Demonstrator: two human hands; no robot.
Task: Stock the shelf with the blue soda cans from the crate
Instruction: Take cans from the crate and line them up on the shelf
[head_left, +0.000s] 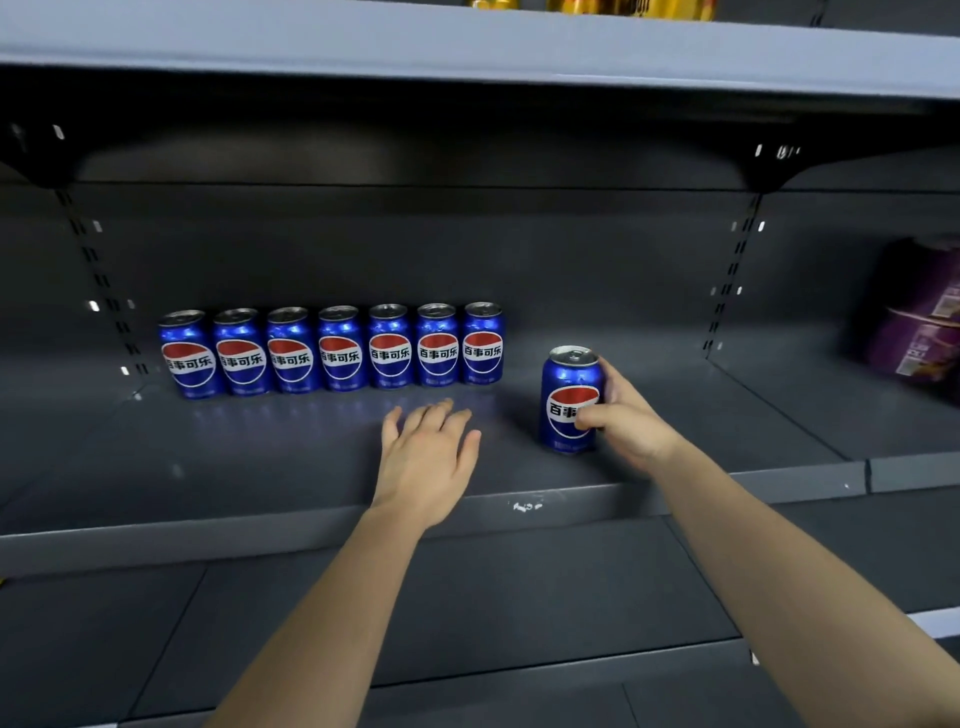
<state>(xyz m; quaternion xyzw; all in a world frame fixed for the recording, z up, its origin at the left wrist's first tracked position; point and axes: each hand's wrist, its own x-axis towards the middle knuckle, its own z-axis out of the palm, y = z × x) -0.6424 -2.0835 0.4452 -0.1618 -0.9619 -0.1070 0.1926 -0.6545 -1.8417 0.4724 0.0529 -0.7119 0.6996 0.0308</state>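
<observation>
Surroundings: purple packages (922, 317) sit on the next shelf section to my right, well apart from my cans; gold cans (631, 7) show at the top edge on the shelf above.
In the way: my left hand (427, 456) lies in front of the row's right end, between the row and the shelf's front lip; the shelf (260, 467) between the row and the can I hold is bare.
Count: seven blue cans (332, 351) upright in one row at the back, labels forward, touching or nearly so; one more in my hand makes eight.
Left hand: flat and spread, fingers straight, holding nothing.
Right hand (631, 418): wrapped around the eighth blue can (568, 397), thumb across its label.
Eighth can: upright, right of the row and nearer the front; I can't tell whether its base touches the shelf.
</observation>
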